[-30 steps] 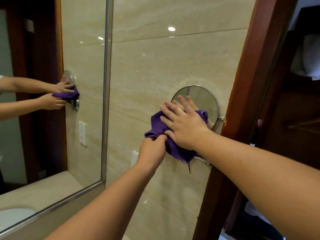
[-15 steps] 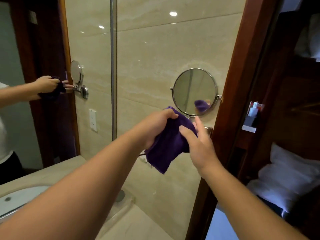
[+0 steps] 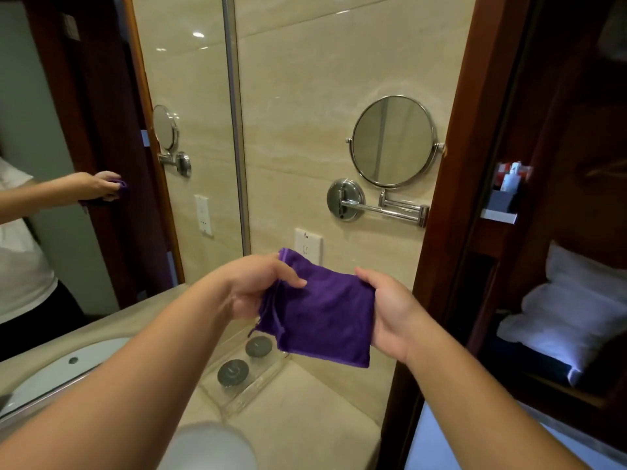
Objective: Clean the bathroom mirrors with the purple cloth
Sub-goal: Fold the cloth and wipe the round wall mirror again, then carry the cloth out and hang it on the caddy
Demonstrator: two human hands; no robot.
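Purple cloth, folded roughly square, hangs between left hand and right hand, each grip clamped on an edge.

Beige stone counter under me, runs to the far wall. Clear tray sits on it far left, by the wall corner, with two round grey caps in it. Blurred white round thing at the near edge, I can't tell what.

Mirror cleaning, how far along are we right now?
Done, it seems: the round mirror, wiped a second ago, now hangs untouched. In hand: left hand and right hand hold the purple cloth spread between them, apparently refolding it. Left: probably the large wall mirror, not being touched.
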